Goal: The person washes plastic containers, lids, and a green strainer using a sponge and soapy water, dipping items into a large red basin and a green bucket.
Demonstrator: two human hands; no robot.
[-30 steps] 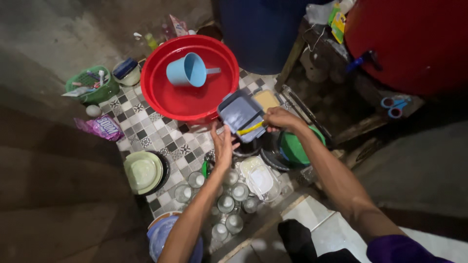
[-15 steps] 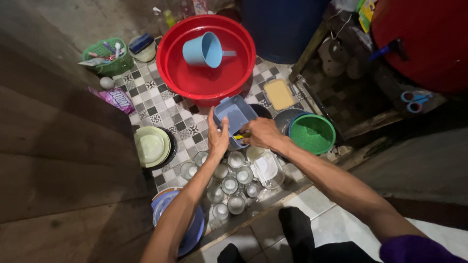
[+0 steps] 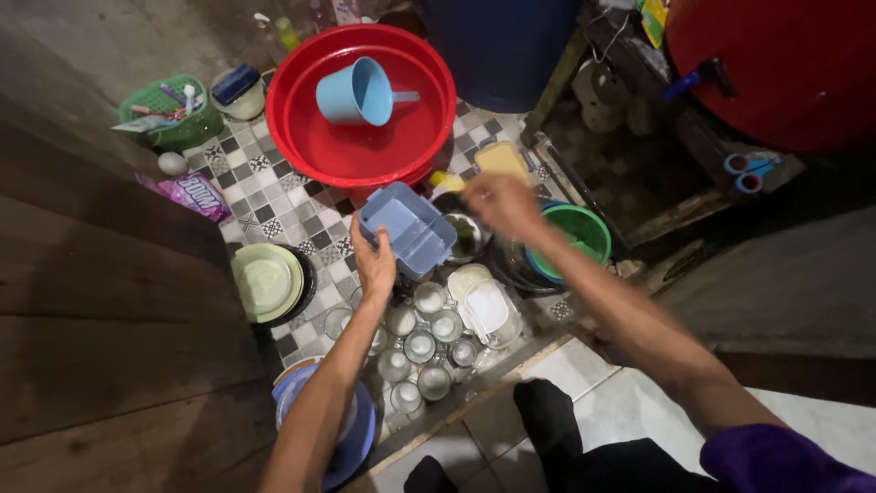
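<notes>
Left hand (image 3: 376, 265) has the blue plastic container (image 3: 408, 227) pinched by its lower-left edge, so the tub sits tilted up and right of the grip, mid-frame just below the red basin (image 3: 301, 137). Right hand (image 3: 500, 201) is blurry just right of it, near the green bowl (image 3: 589, 233); can't tell if it's curled shut or holding something

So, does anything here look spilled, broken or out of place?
Nothing looks spilled or broken. The blue scoop lies tipped on its side in the red basin, and the left hand holds the blue tub tilted.
</notes>
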